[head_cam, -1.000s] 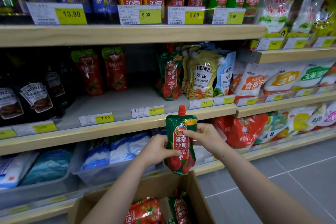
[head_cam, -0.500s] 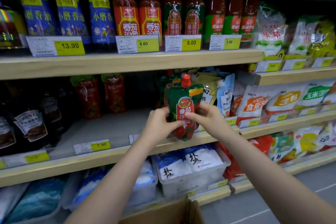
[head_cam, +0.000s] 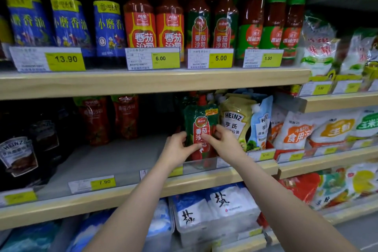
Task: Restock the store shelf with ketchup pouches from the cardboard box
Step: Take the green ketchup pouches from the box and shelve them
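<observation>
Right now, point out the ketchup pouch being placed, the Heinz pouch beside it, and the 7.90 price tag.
ketchup pouch (head_cam: pixel 201 129): head view, front label.
Heinz pouch (head_cam: pixel 234 120): head view, logo area.
7.90 price tag (head_cam: pixel 104 182): head view, yellow part.

Yellow price tags read 13.90, 6.00, 5.00, 5.50 on the upper shelf edge, 7.90 below; HEINZ shows on the yellow pouch and dark bottle.

glossy plastic ketchup pouch, wood-look shelf
</observation>
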The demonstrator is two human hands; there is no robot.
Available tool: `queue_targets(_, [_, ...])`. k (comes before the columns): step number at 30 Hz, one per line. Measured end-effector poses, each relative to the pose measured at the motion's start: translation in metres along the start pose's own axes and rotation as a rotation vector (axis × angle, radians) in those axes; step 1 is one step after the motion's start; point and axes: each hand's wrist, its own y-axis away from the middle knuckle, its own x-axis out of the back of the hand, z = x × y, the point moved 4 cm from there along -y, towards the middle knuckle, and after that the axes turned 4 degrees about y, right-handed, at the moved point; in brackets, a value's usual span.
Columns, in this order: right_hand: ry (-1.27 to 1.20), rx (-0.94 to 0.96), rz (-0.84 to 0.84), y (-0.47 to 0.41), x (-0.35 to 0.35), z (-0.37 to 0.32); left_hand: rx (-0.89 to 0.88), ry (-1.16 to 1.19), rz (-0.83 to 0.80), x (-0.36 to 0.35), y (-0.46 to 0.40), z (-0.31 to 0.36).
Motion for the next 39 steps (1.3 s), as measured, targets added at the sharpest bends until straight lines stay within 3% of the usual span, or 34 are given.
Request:
queue_targets(8, [0.025, 0.009, 0.055, 0.002, -0.003, 0.009, 0.026, -0.025, -0.005, -0.003, -0.003, -0.009])
queue_targets(13, [-0.002, -0.006, 0.001, 0.009, -0.005, 0.002, 0.032, -0.096, 0.03, -0.002, 0.005, -0.002])
queue_targets(21, [0.083, 0.053, 0.091, 0.071, 0.009, -0.004, -0.143, -0.121, 0.302, 0.0, 0.094, 0.006])
queue_targets(24, [0.148, 0.042, 0.029, 0.112, -0.001, 0.016, -0.214, -0.17, 0.21, -0.015, 0.143, -0.01])
queue_targets(34, [0.245, -0.144, -0.175, 0.222, -0.071, 0.12, 0.016, -0.4, -0.231, -0.048, 0.232, -0.125])
queue_targets(39, [0.266, -0.233, -0.281, 0.259, -0.111, 0.161, -0.096, -0.537, -0.309, -0.054, 0.272, -0.157])
